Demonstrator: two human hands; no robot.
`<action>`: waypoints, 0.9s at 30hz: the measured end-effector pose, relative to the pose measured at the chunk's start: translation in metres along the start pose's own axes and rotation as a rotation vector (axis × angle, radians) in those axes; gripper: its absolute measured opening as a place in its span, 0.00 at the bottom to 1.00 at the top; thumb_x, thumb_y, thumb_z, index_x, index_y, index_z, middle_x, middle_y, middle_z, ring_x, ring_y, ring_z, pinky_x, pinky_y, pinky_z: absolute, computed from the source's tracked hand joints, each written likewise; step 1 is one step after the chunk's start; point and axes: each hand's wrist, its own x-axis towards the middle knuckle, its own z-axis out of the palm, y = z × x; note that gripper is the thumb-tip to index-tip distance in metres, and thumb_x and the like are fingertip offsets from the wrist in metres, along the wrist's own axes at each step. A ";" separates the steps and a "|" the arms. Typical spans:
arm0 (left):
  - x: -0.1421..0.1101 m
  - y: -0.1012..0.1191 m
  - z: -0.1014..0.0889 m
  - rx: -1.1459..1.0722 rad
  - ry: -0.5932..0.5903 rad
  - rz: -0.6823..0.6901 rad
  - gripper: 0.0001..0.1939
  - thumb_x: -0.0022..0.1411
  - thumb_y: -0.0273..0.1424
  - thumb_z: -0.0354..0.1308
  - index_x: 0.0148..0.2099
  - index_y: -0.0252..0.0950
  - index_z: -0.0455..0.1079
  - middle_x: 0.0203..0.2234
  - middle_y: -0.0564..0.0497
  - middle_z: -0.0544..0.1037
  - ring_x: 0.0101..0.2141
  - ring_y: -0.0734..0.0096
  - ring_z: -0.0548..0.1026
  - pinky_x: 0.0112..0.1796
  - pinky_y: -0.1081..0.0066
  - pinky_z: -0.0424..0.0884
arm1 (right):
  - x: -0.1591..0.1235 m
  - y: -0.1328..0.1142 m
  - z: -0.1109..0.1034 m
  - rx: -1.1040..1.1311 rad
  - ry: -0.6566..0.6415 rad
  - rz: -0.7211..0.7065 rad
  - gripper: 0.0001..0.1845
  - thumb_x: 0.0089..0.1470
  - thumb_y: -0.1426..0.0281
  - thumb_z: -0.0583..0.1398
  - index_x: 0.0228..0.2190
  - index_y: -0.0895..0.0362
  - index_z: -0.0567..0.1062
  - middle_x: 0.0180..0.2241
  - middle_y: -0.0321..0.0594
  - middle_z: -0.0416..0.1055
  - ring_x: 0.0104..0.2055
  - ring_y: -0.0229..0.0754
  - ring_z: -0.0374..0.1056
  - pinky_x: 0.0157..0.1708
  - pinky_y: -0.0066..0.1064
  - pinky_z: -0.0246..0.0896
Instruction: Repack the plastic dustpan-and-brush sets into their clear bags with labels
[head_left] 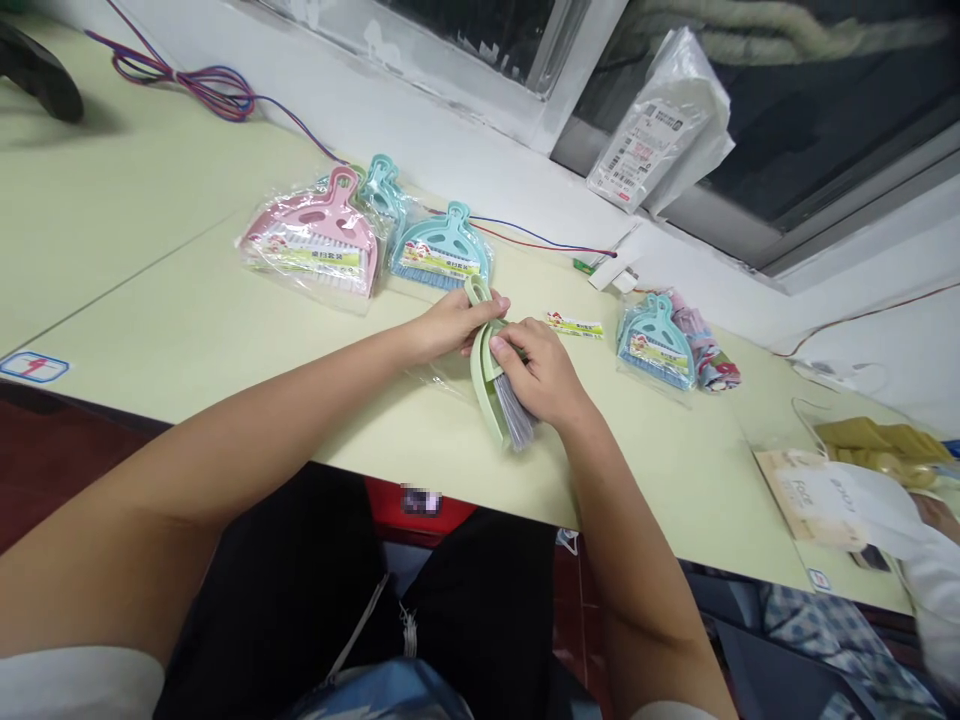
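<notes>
Above the near edge of the table, a green dustpan [486, 402] is turned on its side, with a grey-bristled brush [514, 415] against its inner face. My left hand [459, 322] is closed round the dustpan near its looped handle. With thumb and fingers, my right hand [541, 368] grips the green brush from the right. The ends of my right fingers are partly hidden. Beyond my hands lies a loose printed label strip [574, 325]. Some clear plastic film [439, 380] rests on the table just left of the dustpan.
Bagged sets stand behind: a pink dustpan set [319, 235], a blue dustpan set [444, 248] and another blue set [657, 345] at right beside a patterned cloth bundle [705, 345]. Coiled wires [214, 95] run along the wall. A person's white sleeve [934, 570] shows at far right.
</notes>
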 end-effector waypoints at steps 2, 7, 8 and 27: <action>0.000 -0.002 -0.001 0.016 -0.015 0.006 0.23 0.66 0.53 0.62 0.33 0.38 0.68 0.17 0.55 0.66 0.15 0.78 0.61 0.17 0.72 0.55 | 0.000 0.001 -0.005 -0.035 0.001 -0.002 0.21 0.72 0.54 0.50 0.35 0.51 0.75 0.33 0.41 0.70 0.42 0.49 0.66 0.48 0.43 0.60; 0.000 -0.007 -0.005 0.043 -0.005 -0.001 0.30 0.64 0.60 0.59 0.28 0.39 0.65 0.14 0.55 0.63 0.14 0.77 0.61 0.17 0.72 0.56 | -0.001 0.005 -0.015 -0.117 0.014 -0.013 0.21 0.72 0.54 0.51 0.32 0.51 0.73 0.32 0.41 0.68 0.41 0.49 0.65 0.48 0.44 0.58; 0.000 -0.007 -0.006 0.040 0.018 -0.002 0.30 0.64 0.61 0.58 0.27 0.39 0.64 0.14 0.55 0.63 0.14 0.78 0.61 0.17 0.72 0.55 | -0.001 0.006 -0.016 -0.120 0.014 -0.015 0.20 0.72 0.55 0.51 0.33 0.51 0.74 0.32 0.41 0.68 0.41 0.49 0.66 0.48 0.44 0.58; 0.019 -0.006 -0.041 -0.237 0.420 -0.079 0.23 0.64 0.55 0.60 0.44 0.40 0.72 0.41 0.44 0.82 0.37 0.61 0.82 0.35 0.63 0.79 | -0.010 0.073 -0.025 -0.575 0.216 0.358 0.19 0.69 0.59 0.52 0.39 0.54 0.80 0.38 0.50 0.70 0.45 0.55 0.63 0.49 0.47 0.54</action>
